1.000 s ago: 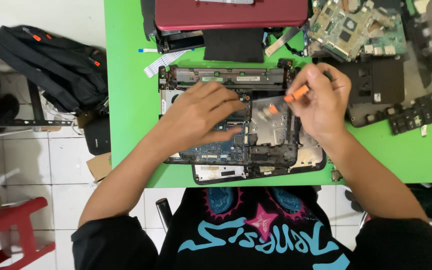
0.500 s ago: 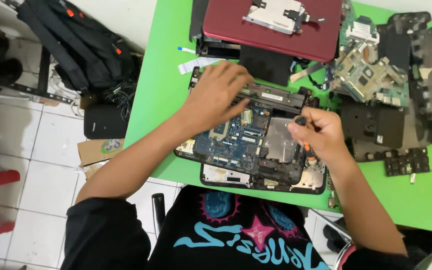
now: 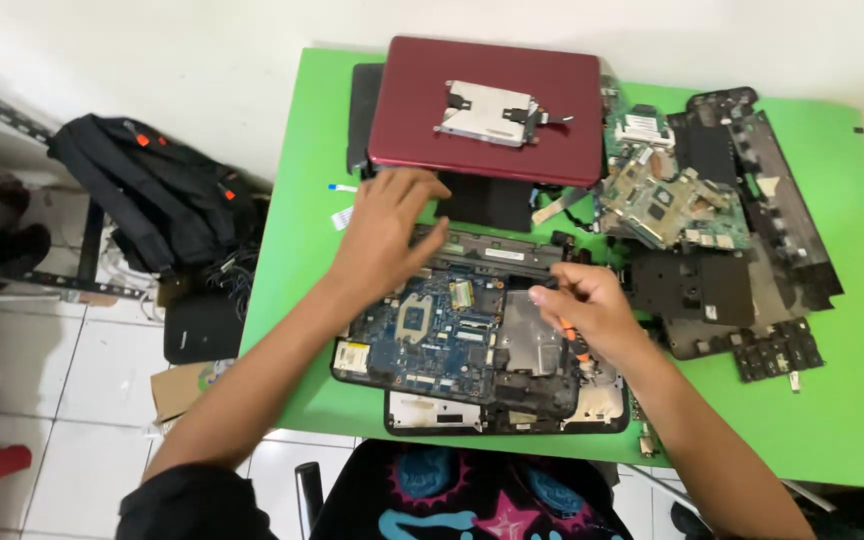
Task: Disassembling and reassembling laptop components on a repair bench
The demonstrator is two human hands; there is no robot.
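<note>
Two hands: left hand (image 3: 384, 235), right hand (image 3: 584, 310); one opened laptop base (image 3: 452, 350); one red laptop lid (image 3: 487, 110); one orange-handled screwdriver (image 3: 574, 343); one black backpack (image 3: 147, 195); one green table (image 3: 832, 400).

Opened laptop base (image 3: 472, 350): black shell lying flat near the front edge of the green table, cover removed, blue circuit board exposed on its left half and a grey metal plate on its right. Screwdriver (image 3: 574, 343): orange-handled, small, mostly hidden in the fist above the grey plate, only part of the handle showing, tip not visible.
</note>
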